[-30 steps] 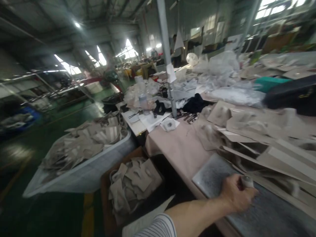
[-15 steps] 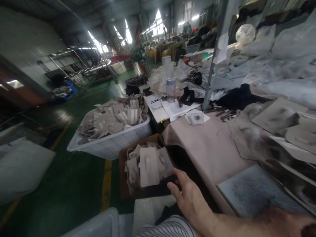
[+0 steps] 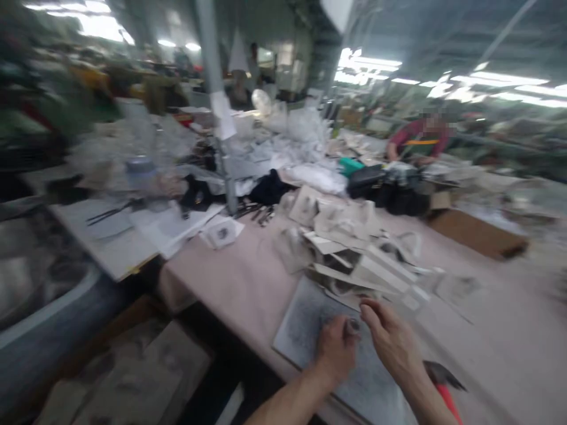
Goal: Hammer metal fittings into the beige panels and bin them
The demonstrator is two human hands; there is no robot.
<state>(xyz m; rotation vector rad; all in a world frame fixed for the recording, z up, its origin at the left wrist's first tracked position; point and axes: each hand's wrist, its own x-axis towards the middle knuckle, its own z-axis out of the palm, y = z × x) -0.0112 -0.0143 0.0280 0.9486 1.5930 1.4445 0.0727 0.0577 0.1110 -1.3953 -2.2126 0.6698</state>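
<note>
Gripping a small pale stub in the left hand, fist closed around it, knuckles resting on the grey mottled slab at the near edge of the pink-covered table. Reaching in with the right hand, fingers half open and holding nothing, tips just beside the top of the stub; hard to tell through the blur whether touching it yet. Keeping a red-handled tool with a dark head just beside the right wrist, close to the table edge. Likely to knock it to the floor with a careless sweep of that forearm. Could also fumble the stub between the two hands, with so little of it showing above the fist, and lose it rolling across the slab or off the near edge. Working right in front of a loose pile of beige card pieces, tilted and overlapping; easy to nudge with the right fingertips and send sliding onto the slab.
</note>
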